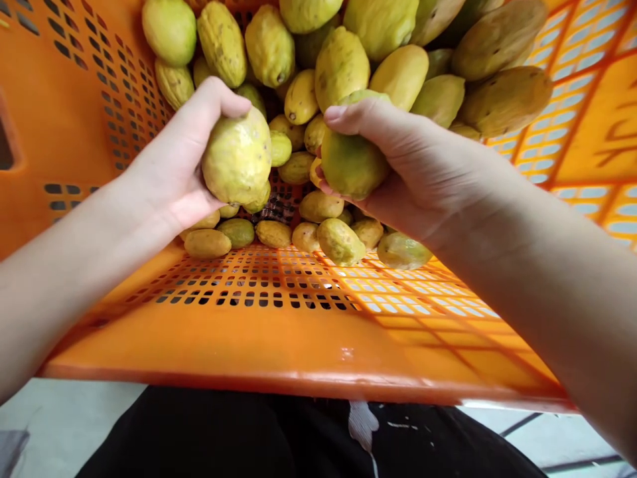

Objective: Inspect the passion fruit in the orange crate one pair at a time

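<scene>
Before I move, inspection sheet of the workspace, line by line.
Surface: orange crate with slotted walls; marks on its right wall.
Job's things: many yellow-green fruit, piled toward the far side, smaller ones along the near wall.
Clutter: nothing seen.
Hands: left hand grips a yellow fruit; right hand grips a greener fruit.
Cables: none identifiable; dark lines at lower right, nature unclear.
Surroundings: pale floor; black clothing with a white motif below the near rim.

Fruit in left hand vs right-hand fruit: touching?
Apart. The head view shows a gap between the yellow fruit in the left hand and the green fruit in the right hand, smaller fruits visible through it.
</scene>
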### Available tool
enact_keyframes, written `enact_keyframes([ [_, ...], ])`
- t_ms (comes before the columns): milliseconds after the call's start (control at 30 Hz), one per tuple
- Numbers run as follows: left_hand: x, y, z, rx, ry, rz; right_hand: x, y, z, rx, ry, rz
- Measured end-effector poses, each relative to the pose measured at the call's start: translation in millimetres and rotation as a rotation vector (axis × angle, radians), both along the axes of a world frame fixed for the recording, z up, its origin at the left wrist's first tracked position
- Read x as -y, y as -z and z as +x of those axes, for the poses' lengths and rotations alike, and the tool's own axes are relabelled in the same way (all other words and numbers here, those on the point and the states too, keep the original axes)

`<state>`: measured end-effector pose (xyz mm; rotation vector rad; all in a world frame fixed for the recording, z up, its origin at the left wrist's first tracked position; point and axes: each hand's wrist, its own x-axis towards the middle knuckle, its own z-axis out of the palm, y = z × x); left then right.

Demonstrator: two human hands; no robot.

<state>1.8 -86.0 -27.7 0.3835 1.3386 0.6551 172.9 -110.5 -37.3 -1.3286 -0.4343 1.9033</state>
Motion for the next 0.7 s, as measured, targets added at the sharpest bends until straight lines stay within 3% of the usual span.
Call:
enact_keyframes([
  [167,-2,4.0,-6,-0.076,-0.064,-0.077,-3,-5.0,-5,-0.029,0.088,0.034],
  [533,9,17.2,-6,0.106,0.007,-0.074,-6,-3.0,-4,0.057,0.004,-0.131],
  [700,11,17.4,-9,0.181,-0.010,-0.055,-3,2.9,-3,0.048,-0.016,-0.020],
])
